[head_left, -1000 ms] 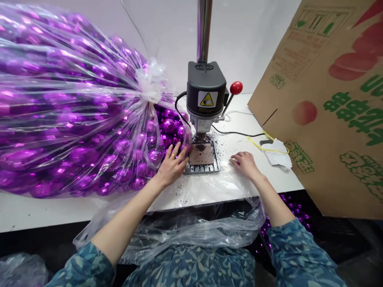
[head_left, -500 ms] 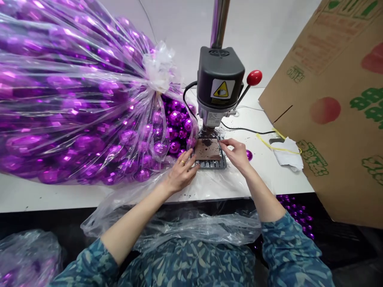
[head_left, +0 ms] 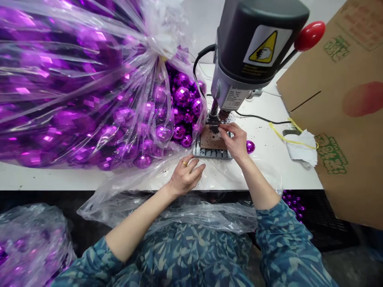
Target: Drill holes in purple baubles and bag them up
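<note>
A small bench drill press [head_left: 231, 75] with a red-knobbed lever [head_left: 309, 36] stands on the white table. On its slotted metal base [head_left: 215, 154] lies a flat brown board [head_left: 211, 141] with a small hole and dark shavings on it. My right hand [head_left: 235, 141] is over the board's right side, thumb and forefinger pinched together; whatever is between them is too small to make out. My left hand [head_left: 186, 175] rests in front of the base on clear plastic, fingers loosely bent and apart, holding nothing. One purple ball [head_left: 250, 146] lies just right of my right hand.
A large tied clear bag [head_left: 89, 95] of shiny purple faceted balls fills the left side. A printed cardboard box [head_left: 344, 131] stands at the right, near white paper [head_left: 302, 149] and a yellow strap. Clear plastic sheeting [head_left: 125, 199] hangs over the front edge.
My right hand has moved from the board's right edge to over its upper part. My left hand has come off the base's left side toward the front edge. The camera has moved closer.
</note>
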The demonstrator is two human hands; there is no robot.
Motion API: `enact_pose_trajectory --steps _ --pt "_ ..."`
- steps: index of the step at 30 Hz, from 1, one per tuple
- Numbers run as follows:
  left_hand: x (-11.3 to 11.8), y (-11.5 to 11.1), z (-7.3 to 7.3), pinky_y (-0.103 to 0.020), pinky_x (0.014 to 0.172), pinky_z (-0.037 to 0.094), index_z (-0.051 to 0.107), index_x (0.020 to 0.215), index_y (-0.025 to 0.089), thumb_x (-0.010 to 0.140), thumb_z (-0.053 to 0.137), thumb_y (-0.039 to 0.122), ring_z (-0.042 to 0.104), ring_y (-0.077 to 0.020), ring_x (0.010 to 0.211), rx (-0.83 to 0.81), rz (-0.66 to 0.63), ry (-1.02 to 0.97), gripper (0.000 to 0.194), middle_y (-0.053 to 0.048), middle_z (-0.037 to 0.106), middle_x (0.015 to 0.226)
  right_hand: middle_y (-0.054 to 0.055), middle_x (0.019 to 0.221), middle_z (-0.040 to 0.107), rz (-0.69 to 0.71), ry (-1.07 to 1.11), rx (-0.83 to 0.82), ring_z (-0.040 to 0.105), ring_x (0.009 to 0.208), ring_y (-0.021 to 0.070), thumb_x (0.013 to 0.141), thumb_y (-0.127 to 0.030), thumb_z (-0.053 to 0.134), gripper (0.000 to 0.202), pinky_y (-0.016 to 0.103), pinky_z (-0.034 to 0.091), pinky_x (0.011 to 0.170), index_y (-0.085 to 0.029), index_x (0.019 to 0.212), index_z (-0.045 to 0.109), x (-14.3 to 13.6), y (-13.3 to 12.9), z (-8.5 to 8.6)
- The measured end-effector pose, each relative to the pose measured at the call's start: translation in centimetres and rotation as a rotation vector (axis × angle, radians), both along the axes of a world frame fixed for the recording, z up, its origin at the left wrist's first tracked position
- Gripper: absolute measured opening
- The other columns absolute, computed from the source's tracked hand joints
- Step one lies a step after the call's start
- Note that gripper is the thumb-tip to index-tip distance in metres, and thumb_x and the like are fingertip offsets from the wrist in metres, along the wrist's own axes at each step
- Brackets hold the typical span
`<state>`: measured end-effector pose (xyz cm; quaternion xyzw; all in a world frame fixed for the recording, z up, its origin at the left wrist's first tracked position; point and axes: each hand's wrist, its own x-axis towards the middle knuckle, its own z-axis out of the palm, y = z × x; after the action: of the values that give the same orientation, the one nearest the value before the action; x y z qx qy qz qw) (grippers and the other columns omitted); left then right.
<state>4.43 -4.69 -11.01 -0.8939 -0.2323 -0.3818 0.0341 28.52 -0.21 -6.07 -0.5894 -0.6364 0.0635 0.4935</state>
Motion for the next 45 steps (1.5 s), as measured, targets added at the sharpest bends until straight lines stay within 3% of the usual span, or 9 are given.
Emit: enact_pose_trajectory --steps 10,16,24,32,36,41,45 --pt "-0.3 1.4 -0.6 -0.041 0.090 0.054 0.070 0.106 0.020 0.089 0.061 0.014 0.062 -0.0265 0.107 0.018 0.077 -0.027 0.020 -0.010 0.071 0.100 0.006 0.093 0.070 0.039 -0.211 0.011 0.066 0.090 0.0223 0.094 -0.042 0.057 0.025 0.042 0.057 0.085 -0.026 0.097 0.076 1.3 0.3 0.4" --pt "-0.3 1.6 -0.8 -0.045 0.094 0.053 0.070 0.111 0.023 0.089 0.060 0.015 0.060 -0.0279 0.112 -0.092 0.078 -0.023 0.025 -0.011 0.071 0.101 0.008 0.097 0.070 0.124 -0.278 -0.001 0.065 0.096 0.0248 0.095 -0.041 0.055 0.025 0.046 0.056 0.091 -0.025 0.096 0.074 2.2 1.1 0.8" --pt "0.0 2.0 -0.6 -0.043 0.092 0.053 0.070 0.111 0.020 0.088 0.060 0.012 0.060 -0.0271 0.108 -0.034 0.057 -0.069 0.025 -0.011 0.070 0.101 0.008 0.098 0.071 0.234 -0.170 -0.036 0.067 0.092 0.0207 0.095 -0.051 0.055 0.035 0.040 0.057 0.088 -0.022 0.097 0.074 2.4 0.9 1.6" --pt "-0.2 2.1 -0.5 -0.043 0.091 0.053 0.072 0.106 0.021 0.089 0.060 0.015 0.059 -0.0277 0.108 -0.053 0.087 -0.031 0.021 -0.011 0.070 0.098 0.007 0.093 0.071 0.252 -0.121 -0.016 0.067 0.087 0.0198 0.092 -0.057 0.058 0.039 0.039 0.057 0.084 -0.023 0.089 0.076 2.5 1.5 1.3" --pt "0.2 2.2 0.3 -0.041 0.088 0.053 0.072 0.103 0.020 0.090 0.060 0.015 0.060 -0.0267 0.105 -0.031 0.085 -0.055 0.018 -0.010 0.071 0.096 0.006 0.091 0.072 0.222 -0.103 -0.039 0.066 0.085 0.0193 0.091 -0.054 0.060 0.035 0.037 0.056 0.083 -0.022 0.088 0.075 2.3 1.5 1.2" --pt "2.3 2.6 2.7 -0.032 0.076 0.051 0.073 0.102 0.019 0.095 0.056 0.020 0.063 -0.0191 0.082 -0.190 0.099 -0.134 0.018 -0.006 0.072 0.083 0.006 0.090 0.071 0.168 -0.074 -0.037 0.066 0.085 0.0193 0.093 -0.044 0.059 0.028 0.037 0.055 0.082 -0.021 0.089 0.074 1.3 1.0 0.8" --pt "4.6 3.5 4.2 -0.028 0.072 0.048 0.073 0.101 0.016 0.097 0.053 0.020 0.063 -0.0142 0.068 -0.269 0.106 -0.270 0.021 -0.003 0.074 0.078 0.007 0.092 0.068 0.041 -0.158 0.037 0.064 0.087 0.0210 0.094 -0.034 0.054 0.022 0.039 0.055 0.083 -0.021 0.092 0.072 0.1 0.8 -0.1"
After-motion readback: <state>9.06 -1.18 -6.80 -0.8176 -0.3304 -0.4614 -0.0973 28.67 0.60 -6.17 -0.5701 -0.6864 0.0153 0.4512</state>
